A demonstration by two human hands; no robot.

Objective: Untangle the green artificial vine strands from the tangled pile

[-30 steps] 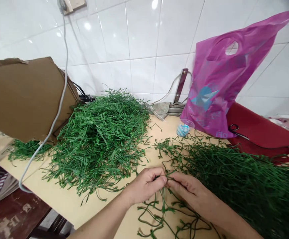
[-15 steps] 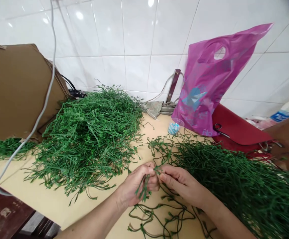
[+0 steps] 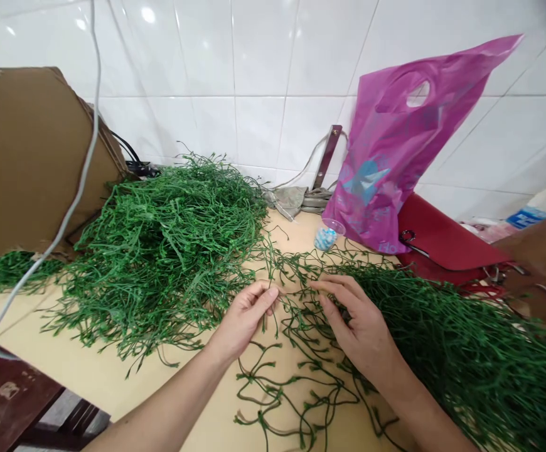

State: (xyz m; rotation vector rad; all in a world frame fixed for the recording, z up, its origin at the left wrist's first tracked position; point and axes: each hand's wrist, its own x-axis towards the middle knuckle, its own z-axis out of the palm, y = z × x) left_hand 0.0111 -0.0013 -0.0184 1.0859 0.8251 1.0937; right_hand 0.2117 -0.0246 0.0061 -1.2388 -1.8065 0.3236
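Grip: left hand loosely curled, right hand spread, neither visibly pinching.
Vine: tangled green plastic vine strands lying between and beneath both hands, on cream tabletop.

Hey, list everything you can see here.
Big vine heap: one, green, table centre-left.
Small vine heap: one, green, far left.
Vine bundle: one, green, table right.
Loose vine strands: many, green, between the hands.
Table: one, cream, under everything.
Cardboard sheet: one, brown, far left.
Cable: one, white, hanging before the cardboard.
Shopping bag: one, pink, back right.
Plastic cup: one, clear, beside the bag.
Handbag: one, red, right of the shopping bag.
Wall tiles: many, white, behind the table.
Left hand: one, bare, at the strands.
Right hand: one, bare, at the strands.
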